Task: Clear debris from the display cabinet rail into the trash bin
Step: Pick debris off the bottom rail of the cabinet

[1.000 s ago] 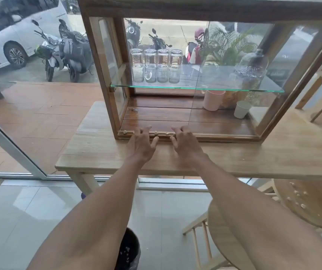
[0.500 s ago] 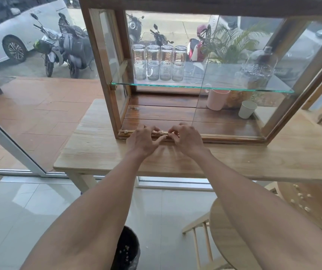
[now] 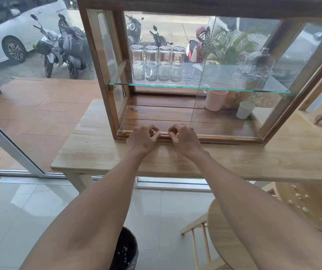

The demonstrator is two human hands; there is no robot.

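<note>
Where hands pinch: unlabelled rail.

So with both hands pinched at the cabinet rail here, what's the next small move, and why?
Probably lift the pinched bits off the rail and carry them down to the bin. Both the left hand and right hand have fingertips closed at the track, and the bin sits on the floor below.

Rail section beneath both hands hidden.
</note>
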